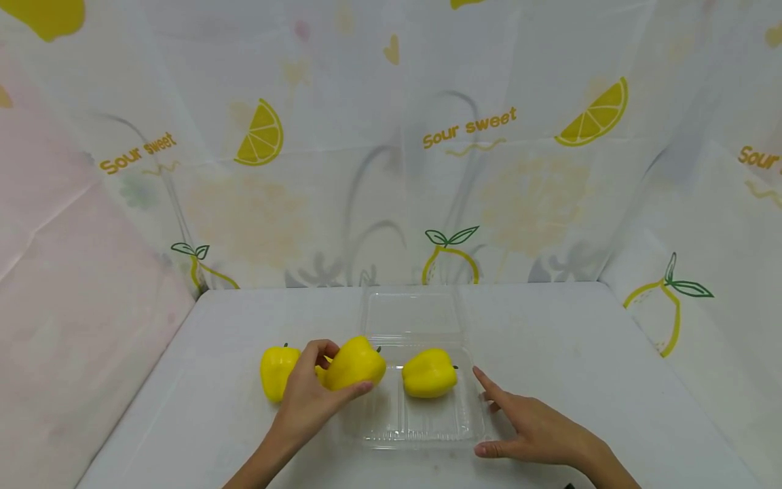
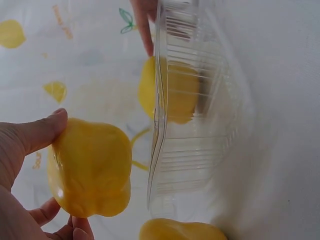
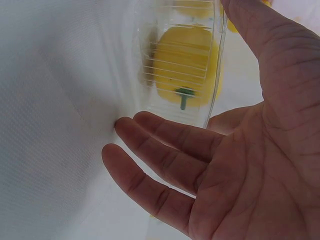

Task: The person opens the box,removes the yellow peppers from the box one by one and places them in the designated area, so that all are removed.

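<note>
My left hand grips a yellow bell pepper between thumb and fingers, raised over the left side of a clear plastic clamshell box. Inside the box, on its right, lies another yellow bell pepper with its stem to the right. Beside the right wall, my right hand has its fingers extended and its thumb near the front corner. The right wrist view shows the fingers spread along the box wall, holding nothing. A further yellow bell pepper sits left of my left hand, partly hidden by it.
The box's clear lid lies folded back behind its base. White cloth covers the table. A lemon-print curtain stands along the back and sides.
</note>
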Motion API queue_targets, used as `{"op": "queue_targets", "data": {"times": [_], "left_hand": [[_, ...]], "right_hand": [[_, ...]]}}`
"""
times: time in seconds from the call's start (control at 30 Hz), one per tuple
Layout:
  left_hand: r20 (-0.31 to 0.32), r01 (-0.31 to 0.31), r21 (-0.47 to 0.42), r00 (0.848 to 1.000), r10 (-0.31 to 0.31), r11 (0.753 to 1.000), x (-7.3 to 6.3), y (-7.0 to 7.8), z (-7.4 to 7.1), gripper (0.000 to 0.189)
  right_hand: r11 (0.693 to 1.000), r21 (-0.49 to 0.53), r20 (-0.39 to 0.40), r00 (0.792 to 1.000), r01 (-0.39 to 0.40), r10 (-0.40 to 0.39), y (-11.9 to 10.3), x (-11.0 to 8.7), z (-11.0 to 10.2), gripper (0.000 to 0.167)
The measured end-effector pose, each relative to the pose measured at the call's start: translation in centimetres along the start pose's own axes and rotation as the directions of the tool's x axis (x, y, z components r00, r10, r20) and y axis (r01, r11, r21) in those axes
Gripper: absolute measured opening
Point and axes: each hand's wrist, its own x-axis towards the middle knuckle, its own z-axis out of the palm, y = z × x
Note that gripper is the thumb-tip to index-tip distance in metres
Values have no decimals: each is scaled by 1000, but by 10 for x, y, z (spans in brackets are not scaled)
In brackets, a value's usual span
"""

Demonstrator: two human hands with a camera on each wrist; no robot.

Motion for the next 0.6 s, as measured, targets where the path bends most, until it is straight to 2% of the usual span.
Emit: {"op": "queue_targets", "data": {"times": [0.43, 0.6], "left_hand": [[0, 59, -2, 998, -59, 998, -6, -2, -14, 81], [-15, 45, 7, 999, -45, 999, -7, -7, -17, 84]], "right_hand": [[1000, -1, 4, 1000, -10, 10, 0, 1, -2, 106], [1000, 2, 4, 1000, -11, 11, 0, 0, -1, 106]]}}
